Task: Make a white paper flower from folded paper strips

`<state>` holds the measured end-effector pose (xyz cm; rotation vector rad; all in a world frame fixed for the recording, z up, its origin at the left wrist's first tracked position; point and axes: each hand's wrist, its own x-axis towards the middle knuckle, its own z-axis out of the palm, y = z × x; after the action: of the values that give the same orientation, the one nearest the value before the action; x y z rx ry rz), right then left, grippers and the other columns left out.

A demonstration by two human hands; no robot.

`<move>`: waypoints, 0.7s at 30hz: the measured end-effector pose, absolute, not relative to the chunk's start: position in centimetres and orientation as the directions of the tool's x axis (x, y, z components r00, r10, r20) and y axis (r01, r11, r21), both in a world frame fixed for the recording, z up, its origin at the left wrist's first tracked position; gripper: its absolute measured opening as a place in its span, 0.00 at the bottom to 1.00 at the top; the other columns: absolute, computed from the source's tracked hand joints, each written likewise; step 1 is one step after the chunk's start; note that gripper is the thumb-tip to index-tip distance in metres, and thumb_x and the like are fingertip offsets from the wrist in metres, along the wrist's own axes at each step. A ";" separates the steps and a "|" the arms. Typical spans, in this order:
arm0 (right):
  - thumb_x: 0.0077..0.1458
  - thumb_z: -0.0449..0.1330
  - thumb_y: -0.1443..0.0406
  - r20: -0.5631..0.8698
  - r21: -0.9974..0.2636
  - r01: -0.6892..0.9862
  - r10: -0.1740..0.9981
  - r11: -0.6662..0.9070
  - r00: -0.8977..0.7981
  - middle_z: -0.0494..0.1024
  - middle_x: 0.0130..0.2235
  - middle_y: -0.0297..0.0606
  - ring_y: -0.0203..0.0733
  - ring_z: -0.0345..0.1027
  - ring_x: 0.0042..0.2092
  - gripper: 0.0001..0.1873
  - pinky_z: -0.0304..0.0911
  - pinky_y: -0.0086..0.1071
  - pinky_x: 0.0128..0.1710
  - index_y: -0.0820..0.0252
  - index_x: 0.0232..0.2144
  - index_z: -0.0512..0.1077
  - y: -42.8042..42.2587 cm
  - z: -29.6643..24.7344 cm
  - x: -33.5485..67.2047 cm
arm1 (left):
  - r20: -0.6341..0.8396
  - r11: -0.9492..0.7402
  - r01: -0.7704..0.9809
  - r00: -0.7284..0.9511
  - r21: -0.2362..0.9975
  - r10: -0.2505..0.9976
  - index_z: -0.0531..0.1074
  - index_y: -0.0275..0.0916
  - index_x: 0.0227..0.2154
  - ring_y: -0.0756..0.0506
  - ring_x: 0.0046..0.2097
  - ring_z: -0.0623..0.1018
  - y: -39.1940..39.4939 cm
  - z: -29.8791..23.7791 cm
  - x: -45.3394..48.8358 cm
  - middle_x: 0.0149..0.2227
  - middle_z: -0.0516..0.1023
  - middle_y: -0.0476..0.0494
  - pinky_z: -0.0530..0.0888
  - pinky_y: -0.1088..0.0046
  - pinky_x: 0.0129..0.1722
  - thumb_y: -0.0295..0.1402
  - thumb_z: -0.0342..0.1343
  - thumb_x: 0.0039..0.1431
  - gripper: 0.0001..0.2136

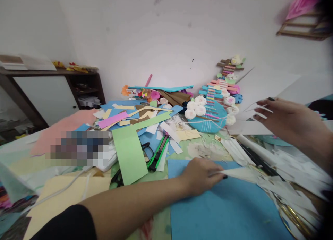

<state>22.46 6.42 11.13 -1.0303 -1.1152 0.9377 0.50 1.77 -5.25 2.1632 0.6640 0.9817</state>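
Note:
My left hand (200, 176) reaches across from the lower left, low over a blue sheet (221, 212). Its thumb and fingers pinch the narrow end of a thin white strip (241, 174), which looks like paper and widens to the right. My right hand (288, 118) is raised at the right, its fingertips closing on a fine pale thread (249, 107) that loops out to the left. What the thread joins to cannot be made out. Gold-handled scissors (293, 215) lie at the sheet's right edge, partly among white scraps.
A green cutter (159, 151), a light green paper piece (130, 156) and coloured scraps are heaped left of centre. Against the wall stands a blue guitar-shaped craft (208, 118) with white flowers. White rolls (257, 150) lie at the right. A cable (59, 190) crosses the left side.

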 end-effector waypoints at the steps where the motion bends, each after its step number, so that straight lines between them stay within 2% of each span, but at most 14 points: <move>1: 0.48 0.57 0.71 0.244 -0.965 -0.058 0.953 0.257 0.178 0.70 0.38 0.37 0.37 0.65 0.38 0.06 0.59 0.37 0.40 0.57 0.23 0.71 5.9 11.0 22.0 | 0.483 -0.639 0.139 0.540 0.756 0.689 0.77 0.37 0.36 0.47 0.41 0.77 2.0 -5.2 0.5 0.39 0.80 0.43 0.71 0.72 0.45 0.32 0.54 0.56 0.09; 4: 0.48 0.57 0.68 0.247 -0.969 0.007 0.961 0.248 0.123 0.70 0.37 0.40 0.41 0.65 0.40 0.05 0.61 0.38 0.40 0.57 0.23 0.72 4.2 10.5 20.6 | 0.568 -0.630 0.051 0.379 0.775 0.730 0.78 0.36 0.34 0.47 0.45 0.75 2.5 -4.7 0.3 0.48 0.74 0.38 0.70 0.69 0.49 0.31 0.58 0.53 0.07; 7: 0.47 0.59 0.66 0.223 -0.975 0.031 0.972 0.221 0.070 0.69 0.35 0.41 0.41 0.65 0.38 0.03 0.62 0.36 0.37 0.59 0.24 0.72 2.7 9.9 19.1 | 0.623 -0.656 0.066 0.256 0.752 0.739 0.78 0.37 0.32 0.45 0.49 0.72 2.7 -4.0 -0.1 0.53 0.67 0.37 0.71 0.65 0.49 0.31 0.60 0.51 0.06; 11: 0.47 0.61 0.65 0.178 -0.984 0.000 0.984 0.178 -0.006 0.67 0.31 0.39 0.39 0.63 0.35 0.03 0.62 0.33 0.35 0.59 0.24 0.72 1.2 9.3 17.4 | 0.644 -0.689 0.132 0.264 0.713 0.718 0.79 0.39 0.30 0.41 0.55 0.66 3.1 -3.2 -0.6 0.59 0.61 0.38 0.69 0.60 0.52 0.32 0.61 0.50 0.05; 14: 0.46 0.62 0.66 0.166 -0.986 -0.015 0.985 0.165 -0.045 0.64 0.29 0.36 0.38 0.62 0.34 0.02 0.63 0.33 0.35 0.58 0.24 0.71 0.5 9.3 16.4 | 0.633 -0.711 0.107 0.376 0.695 0.676 0.79 0.39 0.29 0.41 0.54 0.69 3.4 -3.0 -0.9 0.55 0.68 0.39 0.67 0.60 0.54 0.31 0.61 0.50 0.04; 17: 0.44 0.62 0.66 0.174 -0.985 -0.014 0.983 0.173 -0.051 0.61 0.28 0.36 0.38 0.61 0.32 0.03 0.63 0.33 0.33 0.57 0.24 0.71 0.0 9.5 16.1 | 0.596 -0.696 0.031 0.491 0.717 0.636 0.78 0.36 0.31 0.45 0.47 0.75 3.6 -3.2 -0.9 0.45 0.77 0.38 0.69 0.66 0.51 0.30 0.58 0.53 0.05; 21: 0.38 0.64 0.63 0.234 -0.971 0.070 0.971 0.230 0.048 0.66 0.29 0.40 0.43 0.65 0.32 0.07 0.64 0.39 0.31 0.55 0.25 0.72 -0.8 10.0 16.7 | 0.561 -0.661 0.033 0.499 0.750 0.661 0.77 0.34 0.34 0.47 0.43 0.77 3.6 -3.5 -0.8 0.40 0.80 0.38 0.71 0.71 0.47 0.30 0.56 0.54 0.07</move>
<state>16.71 -0.75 10.00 -1.1055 -1.3158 0.9638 -0.81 3.64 -3.52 2.0534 0.5672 1.1667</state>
